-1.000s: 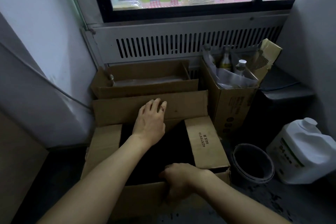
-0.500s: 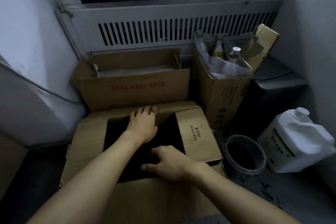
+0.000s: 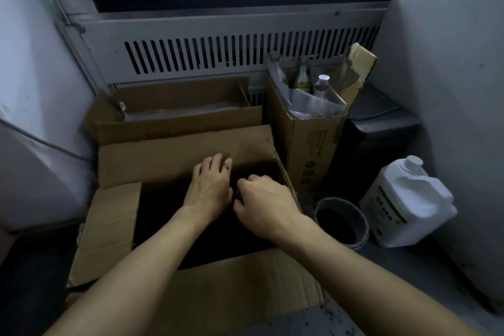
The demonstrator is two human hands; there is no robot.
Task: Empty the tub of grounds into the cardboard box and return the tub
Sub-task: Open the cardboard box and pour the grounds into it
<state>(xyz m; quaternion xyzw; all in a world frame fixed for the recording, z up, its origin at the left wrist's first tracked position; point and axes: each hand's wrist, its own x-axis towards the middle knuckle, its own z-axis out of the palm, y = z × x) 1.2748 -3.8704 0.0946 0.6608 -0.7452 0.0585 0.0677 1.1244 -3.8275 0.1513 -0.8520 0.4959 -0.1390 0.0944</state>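
Both grips work over the dark mouth of the cardboard box (image 3: pixel 120 226). Left hand (image 3: pixel 210 188) lies flat, fingers spread apart and stretched forward, their tips touching the far flap (image 3: pixel 174 155), which stands tilted up behind the opening; it clamps nothing. Right hand (image 3: pixel 266 206) sits just beside it, knuckles up and fingers curled under at the edge of the right flap (image 3: pixel 281 163), which rises on edge there. Whether those curled fingers pinch the cardboard I cannot tell, since they are hidden beneath the hand.

Right of the right hand, near it on the floor, stands the tub (image 3: pixel 341 222), round, dark and upright, its inside too dim to judge. Just beyond the tub, further right, a white jug (image 3: pixel 409 204) with a green label leans by the wall. Ahead of both grips a second open carton (image 3: pixel 177 120) sits against the vented panel (image 3: pixel 245 49), and ahead to the right a tall carton (image 3: pixel 311 144) holds bottles (image 3: pixel 321 84) in clear plastic. Below the wrists, the near flap (image 3: pixel 240 289) lies folded outward toward the person.
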